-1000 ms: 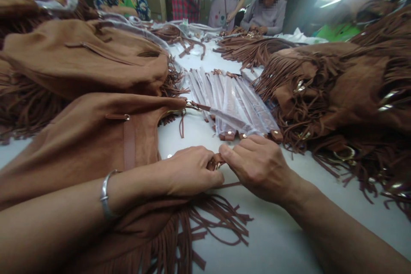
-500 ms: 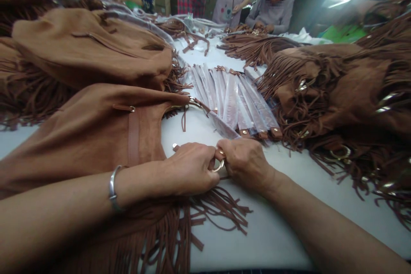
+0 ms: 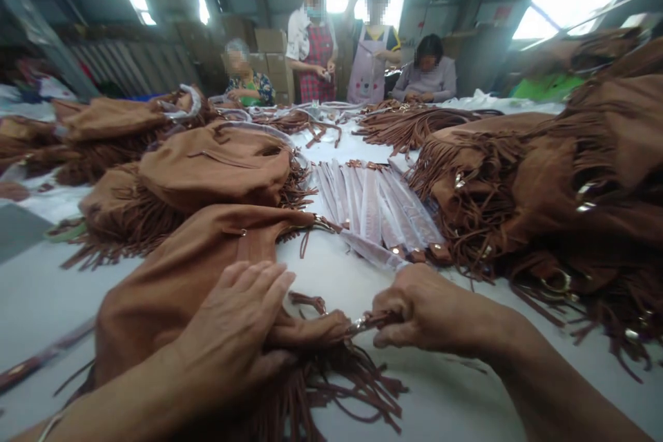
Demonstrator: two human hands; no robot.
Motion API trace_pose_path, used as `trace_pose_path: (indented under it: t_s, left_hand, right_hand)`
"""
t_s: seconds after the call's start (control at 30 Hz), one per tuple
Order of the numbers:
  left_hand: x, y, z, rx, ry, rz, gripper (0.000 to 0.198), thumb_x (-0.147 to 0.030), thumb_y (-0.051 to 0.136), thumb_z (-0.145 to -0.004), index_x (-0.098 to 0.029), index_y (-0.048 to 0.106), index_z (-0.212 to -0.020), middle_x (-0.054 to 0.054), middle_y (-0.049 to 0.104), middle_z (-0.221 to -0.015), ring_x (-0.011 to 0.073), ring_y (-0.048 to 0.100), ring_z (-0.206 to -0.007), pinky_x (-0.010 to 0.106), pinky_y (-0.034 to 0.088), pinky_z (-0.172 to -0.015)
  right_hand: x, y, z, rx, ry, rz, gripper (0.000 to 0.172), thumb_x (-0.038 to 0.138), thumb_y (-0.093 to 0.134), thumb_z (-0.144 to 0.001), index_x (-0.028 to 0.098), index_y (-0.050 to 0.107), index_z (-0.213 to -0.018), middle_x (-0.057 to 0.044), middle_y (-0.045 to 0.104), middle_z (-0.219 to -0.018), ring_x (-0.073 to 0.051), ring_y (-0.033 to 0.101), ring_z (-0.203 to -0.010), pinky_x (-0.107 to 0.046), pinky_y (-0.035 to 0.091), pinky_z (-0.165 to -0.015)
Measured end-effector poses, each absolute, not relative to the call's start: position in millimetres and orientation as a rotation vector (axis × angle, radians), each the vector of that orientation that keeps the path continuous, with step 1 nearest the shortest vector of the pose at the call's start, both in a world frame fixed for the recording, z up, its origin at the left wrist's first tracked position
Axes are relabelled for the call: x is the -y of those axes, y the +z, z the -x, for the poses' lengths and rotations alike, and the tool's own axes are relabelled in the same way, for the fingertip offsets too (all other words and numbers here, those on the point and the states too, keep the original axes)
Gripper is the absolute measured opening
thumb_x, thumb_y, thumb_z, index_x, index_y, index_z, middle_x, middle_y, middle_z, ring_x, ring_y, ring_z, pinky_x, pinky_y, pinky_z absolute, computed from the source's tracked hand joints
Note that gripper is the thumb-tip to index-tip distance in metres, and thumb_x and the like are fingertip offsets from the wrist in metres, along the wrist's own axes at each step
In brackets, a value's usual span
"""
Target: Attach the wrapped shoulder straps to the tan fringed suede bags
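A brown suede bag [image 3: 170, 290] with long fringe lies on the white table in front of me. My left hand [image 3: 248, 324] rests on the bag near its lower corner, fingers stretched out. To its right, my right hand [image 3: 409, 304] is closed around the end of a brown strap [image 3: 380, 318], which joins the bag's corner at a metal ring [image 3: 357, 325]. A plastic-wrapped strap [image 3: 370, 248] runs from the bag's upper corner toward my right hand.
Several plastic-wrapped straps [image 3: 370, 200] lie side by side beyond the bag. More fringed bags are piled at the left [image 3: 222, 166] and right [image 3: 559, 179]. Several people stand or sit at the table's far side.
The view has tilted up. My left hand has let go of the ring area and opened over the bag. My right hand has moved right, and the strap now stretches from the bag's corner.
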State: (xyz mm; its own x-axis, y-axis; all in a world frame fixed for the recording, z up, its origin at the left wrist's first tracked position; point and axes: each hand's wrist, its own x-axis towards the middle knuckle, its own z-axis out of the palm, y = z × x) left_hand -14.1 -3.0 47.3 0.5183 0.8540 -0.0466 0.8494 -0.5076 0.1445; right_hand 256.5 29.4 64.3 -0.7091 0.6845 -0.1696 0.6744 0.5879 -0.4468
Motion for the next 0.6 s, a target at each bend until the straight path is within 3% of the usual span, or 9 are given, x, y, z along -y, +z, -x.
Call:
trace_pose_path:
  t_s: [0.13,0.23,0.3,0.37,0.43,0.53,0.6]
  left_hand:
    - [25.4,36.8,49.5,-1.545,-0.105,-2.440,0.055,-0.053,0.045,-0.084,-0.030,0.040,-0.134,0.008,0.038,-0.141,0.0345,0.034,-0.125,0.054,0.024,-0.103]
    - [37.3,41.7,55.2,-1.458,-0.174,-2.377,0.082,-0.058,0.060,-0.072,-0.036,0.022,-0.141,0.006,0.018,-0.150,0.0364,0.021,-0.133,0.053,0.024,-0.106]
    - [41.0,45.0,50.4,-1.495,-0.156,-2.393,0.089,-0.052,0.068,-0.065,-0.035,0.024,-0.140,0.008,0.030,-0.145,0.0355,0.031,-0.127,0.050,0.030,-0.103]
    - [42.2,45.3,44.9,-1.533,-0.101,-2.435,0.073,-0.043,0.064,-0.071,-0.033,0.033,-0.136,0.007,0.051,-0.126,0.0289,0.048,-0.111,0.042,0.039,-0.094]
    - [41.8,44.8,42.3,-1.502,-0.057,-2.499,0.048,-0.035,0.055,-0.078,-0.030,0.046,-0.125,0.004,0.061,-0.103,0.0223,0.055,-0.090,0.034,0.044,-0.082]
    - [37.0,57.3,43.6,-1.438,0.037,-2.613,0.022,-0.032,0.046,-0.081,-0.022,0.061,-0.094,0.005,0.061,-0.083,0.0193,0.053,-0.074,0.031,0.044,-0.074]
    - [30.7,82.4,46.0,-1.462,0.201,-2.624,0.024,-0.032,0.041,-0.084,-0.020,0.061,-0.078,0.005,0.060,-0.076,0.0183,0.051,-0.071,0.031,0.042,-0.075]
  right_hand:
    - [-19.1,69.1,-258.0,2.689,1.004,1.089,0.017,0.020,0.073,-0.067,0.015,0.062,-0.055,0.008,0.032,-0.043,-0.004,0.030,-0.041,-0.018,0.021,-0.043]
    - [-19.8,65.4,-262.9,2.543,1.260,1.041,0.011,0.021,0.071,-0.068,0.014,0.067,-0.060,0.007,0.032,-0.045,-0.004,0.030,-0.042,-0.018,0.020,-0.041]
    - [-22.0,65.6,-266.9,2.414,1.421,0.983,0.012,0.026,0.068,-0.071,0.014,0.070,-0.067,0.005,0.041,-0.049,-0.006,0.035,-0.044,-0.017,0.024,-0.041]
    - [-24.4,68.7,-270.6,2.262,1.431,0.931,0.017,0.031,0.066,-0.072,0.014,0.072,-0.073,0.001,0.054,-0.058,-0.009,0.046,-0.051,-0.017,0.034,-0.045]
    - [-27.5,72.0,-273.8,2.067,1.248,0.942,0.023,0.037,0.067,-0.072,0.015,0.073,-0.077,-0.005,0.064,-0.072,-0.014,0.057,-0.065,-0.020,0.043,-0.054]
    - [-37.0,69.8,-279.2,1.705,0.920,1.059,0.034,0.046,0.064,-0.073,0.015,0.072,-0.086,-0.009,0.068,-0.081,-0.020,0.062,-0.074,-0.023,0.046,-0.056]
    - [-46.0,63.1,-284.1,1.546,0.770,1.108,0.038,0.049,0.063,-0.073,0.014,0.071,-0.089,-0.010,0.069,-0.082,-0.022,0.063,-0.075,-0.026,0.047,-0.057]
